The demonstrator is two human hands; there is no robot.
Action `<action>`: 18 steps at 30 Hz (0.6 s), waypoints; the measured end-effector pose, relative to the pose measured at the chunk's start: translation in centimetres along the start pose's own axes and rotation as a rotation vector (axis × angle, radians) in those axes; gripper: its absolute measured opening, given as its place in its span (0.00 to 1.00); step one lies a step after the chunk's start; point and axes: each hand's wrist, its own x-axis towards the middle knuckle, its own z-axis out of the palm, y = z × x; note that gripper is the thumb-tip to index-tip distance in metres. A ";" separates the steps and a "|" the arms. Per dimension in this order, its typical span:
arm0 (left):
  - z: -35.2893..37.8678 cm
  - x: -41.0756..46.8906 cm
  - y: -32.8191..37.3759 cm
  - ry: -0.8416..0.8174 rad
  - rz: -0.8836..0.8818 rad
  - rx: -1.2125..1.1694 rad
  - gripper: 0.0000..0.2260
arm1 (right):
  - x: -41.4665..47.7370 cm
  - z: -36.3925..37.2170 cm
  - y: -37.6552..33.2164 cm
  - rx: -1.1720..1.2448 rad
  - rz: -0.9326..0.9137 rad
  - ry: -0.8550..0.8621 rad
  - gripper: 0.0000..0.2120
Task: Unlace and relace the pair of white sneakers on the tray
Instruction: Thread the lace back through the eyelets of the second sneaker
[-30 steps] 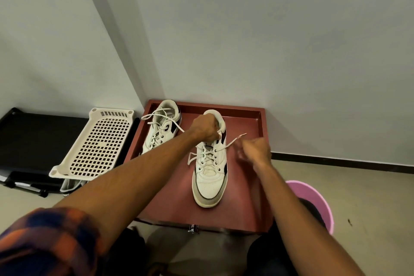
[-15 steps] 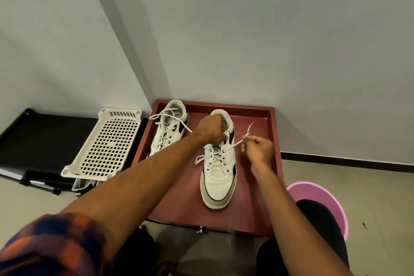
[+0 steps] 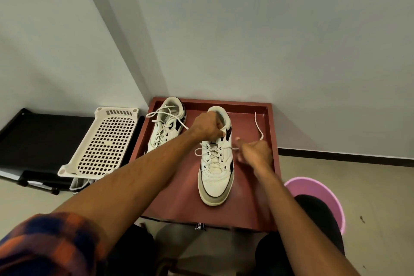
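Two white sneakers sat on a dark red tray (image 3: 245, 215) set against the far wall, toes pointing near.

Left sneaker (image 3: 167, 129): far-left corner of the tray, laces loose, loops spilling over its collar and out to the left.

Right sneaker (image 3: 216, 182): about mid-tray, well apart from the tray's right rim. Lower eyelets laced, upper ones partly undone. A short loop of lace hung off its left side.

Left hand (image 3: 207, 126): reached over the far end of the right sneaker. Grip curled round the top of the tongue or collar; could not tell which.

Right hand (image 3: 256, 152): just right of the right sneaker, above the tray floor, blurred. Grip pinched on the lace (image 3: 231, 148), which ran taut from the upper right eyelets to the fingers. The lace's free end (image 3: 259, 129) curved upward and far from the hand, in the air near the tray's right rim.

Plaid sleeve (image 3: 44, 246), orange and dark blue, pushed up on the left arm; right forearm bare.

Left of the tray: white perforated plastic basket (image 3: 105, 143), tilted, its far end resting on a black shelf unit (image 3: 40, 136). Part of another shoe (image 3: 78, 185) showed under the basket's near end.

Right of the tray, nearer: pink tub (image 3: 322, 190) on the floor, partly hidden by the person's dark-clad knee.
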 end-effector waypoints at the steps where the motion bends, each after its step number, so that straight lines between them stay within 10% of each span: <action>1: 0.0 -0.1 0.0 -0.002 -0.004 -0.003 0.07 | -0.8 0.8 0.3 0.031 0.020 -0.056 0.24; 18: -0.1 -0.4 0.0 -0.004 -0.006 -0.033 0.08 | -1.3 2.8 0.2 0.547 0.196 -0.199 0.07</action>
